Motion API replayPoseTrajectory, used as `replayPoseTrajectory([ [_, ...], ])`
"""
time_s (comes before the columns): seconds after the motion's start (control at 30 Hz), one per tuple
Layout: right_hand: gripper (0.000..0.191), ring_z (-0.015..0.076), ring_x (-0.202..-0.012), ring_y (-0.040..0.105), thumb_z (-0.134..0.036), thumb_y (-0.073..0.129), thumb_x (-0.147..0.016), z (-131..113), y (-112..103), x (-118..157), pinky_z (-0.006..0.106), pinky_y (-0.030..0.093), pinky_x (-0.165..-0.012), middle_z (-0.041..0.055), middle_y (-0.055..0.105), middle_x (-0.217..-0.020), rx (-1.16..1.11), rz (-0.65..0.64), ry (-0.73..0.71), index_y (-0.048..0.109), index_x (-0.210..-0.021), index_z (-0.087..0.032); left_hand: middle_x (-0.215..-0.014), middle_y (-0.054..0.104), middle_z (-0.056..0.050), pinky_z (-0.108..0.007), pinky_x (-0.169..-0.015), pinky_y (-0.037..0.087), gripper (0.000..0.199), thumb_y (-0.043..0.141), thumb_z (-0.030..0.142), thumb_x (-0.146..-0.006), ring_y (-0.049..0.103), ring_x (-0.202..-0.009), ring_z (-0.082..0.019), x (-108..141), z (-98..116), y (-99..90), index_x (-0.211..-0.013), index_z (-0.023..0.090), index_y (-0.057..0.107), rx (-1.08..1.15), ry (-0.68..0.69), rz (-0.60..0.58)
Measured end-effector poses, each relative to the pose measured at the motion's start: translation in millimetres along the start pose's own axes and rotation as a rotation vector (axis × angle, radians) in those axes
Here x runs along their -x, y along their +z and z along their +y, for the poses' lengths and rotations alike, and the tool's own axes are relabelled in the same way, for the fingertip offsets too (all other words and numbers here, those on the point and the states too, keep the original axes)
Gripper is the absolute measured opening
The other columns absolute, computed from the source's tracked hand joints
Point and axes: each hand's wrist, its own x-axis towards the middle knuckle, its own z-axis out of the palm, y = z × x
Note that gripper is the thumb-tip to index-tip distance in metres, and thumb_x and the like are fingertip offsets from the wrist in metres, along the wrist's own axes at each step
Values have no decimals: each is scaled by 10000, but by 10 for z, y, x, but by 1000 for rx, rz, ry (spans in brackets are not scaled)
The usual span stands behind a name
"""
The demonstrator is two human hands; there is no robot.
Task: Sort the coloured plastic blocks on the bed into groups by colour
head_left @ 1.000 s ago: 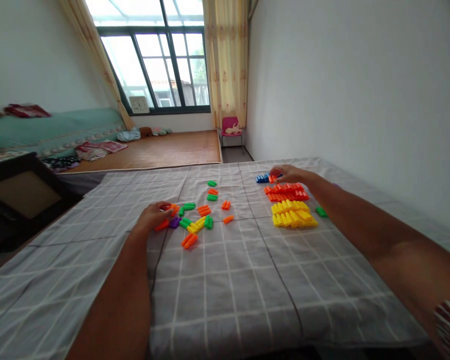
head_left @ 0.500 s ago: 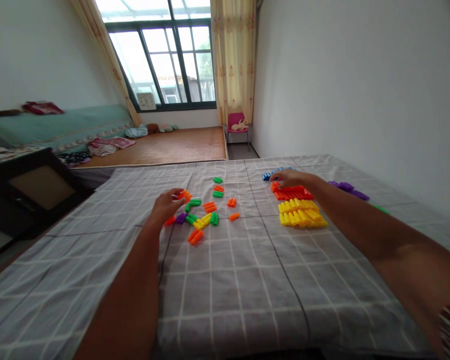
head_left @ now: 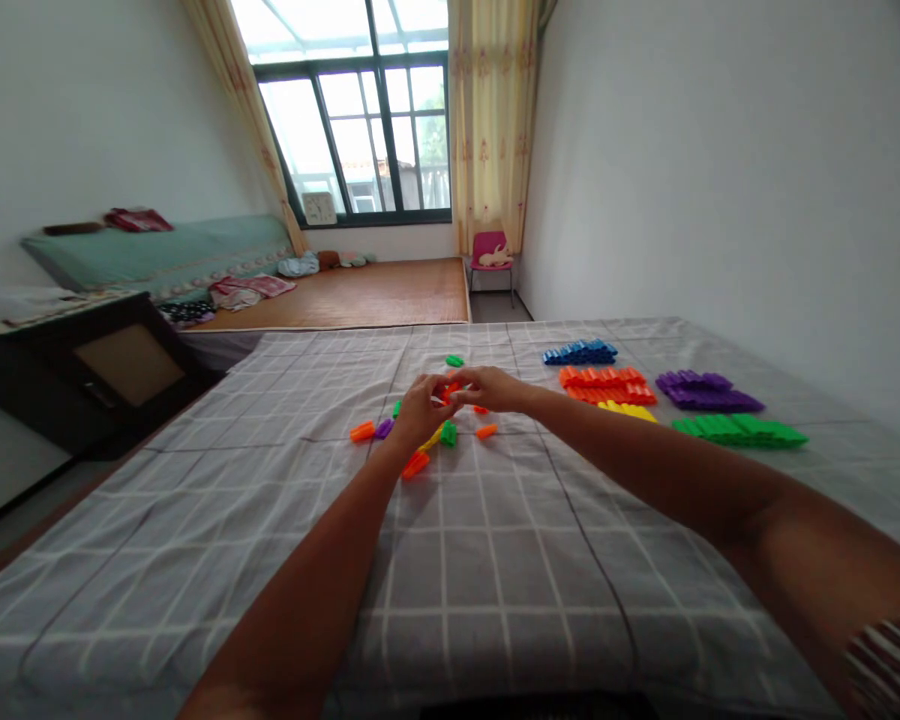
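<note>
My left hand (head_left: 422,408) and my right hand (head_left: 491,388) meet above the scattered plastic pieces, fingertips nearly touching. Between the pinched fingers of both shows an orange plastic piece (head_left: 450,393), partly covered. Below and around them lie loose pieces: an orange one (head_left: 362,431) and a purple one (head_left: 383,429) at the left, another orange one (head_left: 415,465) nearer me, a green one (head_left: 448,434), a yellow one (head_left: 431,439) and a small orange one (head_left: 487,431). Farther off lies a green piece (head_left: 454,360). My hands hide several others.
At the right lie colour-sorted piles: blue (head_left: 580,352), orange (head_left: 607,385), yellow (head_left: 630,410) partly behind my right arm, purple (head_left: 709,391) and green (head_left: 741,430). A checked grey cloth (head_left: 495,560) covers the surface. A dark cabinet (head_left: 120,370) stands left.
My right hand has left the orange pile and come left to my left hand. The orange piece from my left hand now shows between both. The view has turned slightly left.
</note>
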Motion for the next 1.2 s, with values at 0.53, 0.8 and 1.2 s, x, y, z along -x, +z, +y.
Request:
replayPoseTrajectory([
  [0.53, 341, 159, -805, 658, -417, 668, -777, 1397, -1416, 943, 219, 482, -660, 65, 729, -959, 388, 151, 543, 685, -1024, -182, -1098, 604, -71, -313, -756, 573, 291, 573, 313, -773, 637, -936, -178, -45, -42, -211, -1023, 189, 654, 11, -29, -101],
  [0.8, 324, 189, -815, 669, -413, 697, -719, 1935, -1720, 1541, 247, 471, -689, 41, 751, -881, 412, 15, 588, 747, -953, -195, -1042, 641, -58, -309, -778, 567, 315, 546, 376, -769, 632, -951, -193, -52, -112, -264, -986, 189, 676, -54, -58, -131],
  [1.2, 388, 226, -907, 667, -469, 683, -704, 2107, -1391, 1388, 280, 469, -756, 38, 741, -1016, 505, -80, 475, 749, -1010, -240, -976, 664, -61, -336, -775, 563, 334, 560, 417, -765, 644, -880, -204, -45, -295, -251, -975, 195, 694, -105, -1, -171],
])
